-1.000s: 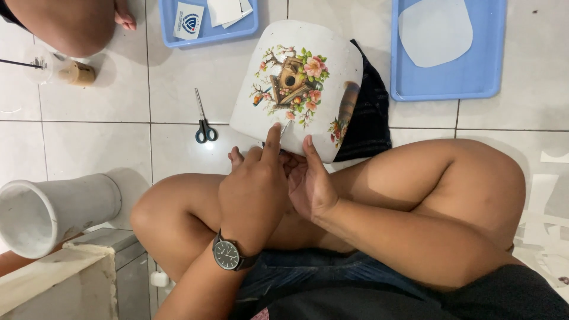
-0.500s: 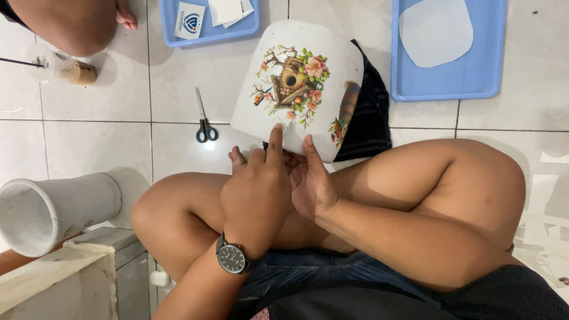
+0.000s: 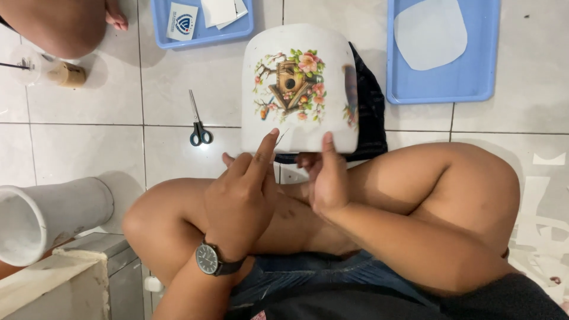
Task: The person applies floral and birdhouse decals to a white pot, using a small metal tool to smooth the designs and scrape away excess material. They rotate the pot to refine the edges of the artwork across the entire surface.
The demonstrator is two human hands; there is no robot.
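A white pot [image 3: 296, 89] with a birdhouse-and-flowers picture lies on its side on a dark cloth [image 3: 367, 106] in front of my crossed legs. My left hand [image 3: 240, 198], with a watch on the wrist, points its forefinger at the pot's near rim, just below the picture. My right hand [image 3: 325, 178] grips the near rim, thumb on the outside. A second, partly hidden picture shows at the pot's right side.
Scissors [image 3: 197, 121] lie on the tiled floor to the left. Two blue trays [image 3: 201, 24] [image 3: 441, 65] hold paper sheets. A plain white pot [image 3: 47, 213] lies at the left. Another person's knee [image 3: 59, 24] is at top left beside a cup [image 3: 65, 74]. Paper scraps [image 3: 542, 195] lie at the right.
The pot has been turned so it stands straighter in view, the birdhouse picture now upright. My right hand shifted to the right along the rim; my left hand moved slightly left.
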